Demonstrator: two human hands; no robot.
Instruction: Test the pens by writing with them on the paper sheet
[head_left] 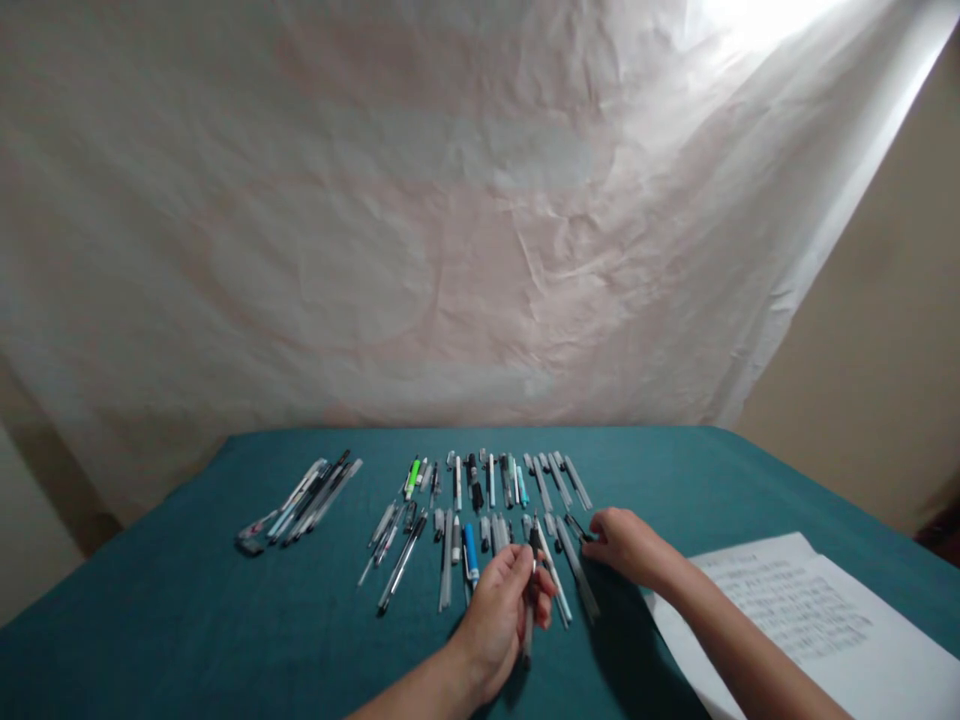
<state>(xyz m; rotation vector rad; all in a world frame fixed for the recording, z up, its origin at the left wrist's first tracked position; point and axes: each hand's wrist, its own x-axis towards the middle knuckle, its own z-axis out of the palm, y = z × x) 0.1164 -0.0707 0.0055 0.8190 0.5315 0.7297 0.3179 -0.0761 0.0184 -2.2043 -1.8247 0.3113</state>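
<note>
My left hand (504, 615) is closed around a pen (528, 630) with a dark upper end and a clear, greyish barrel, held upright above the near row. To its right, my right hand (626, 545) reaches low over the cloth. Its fingertips pinch a small dark piece that looks like a pen cap (576, 527), partly hidden by the fingers. Just left of that lies a clear pen barrel (577, 570). Between the hands rests a white pen (553, 575). A blue marker (471, 552) lies left of my left hand.
Two rows of pens and caps cover the middle, including a green highlighter (412, 478) and a black pen (474, 484). A bundle of pens (319, 500) lies to the left. Written paper sheets (862, 640) occupy the right. A pale sheet (450, 250) hangs behind the green-covered table (225, 620).
</note>
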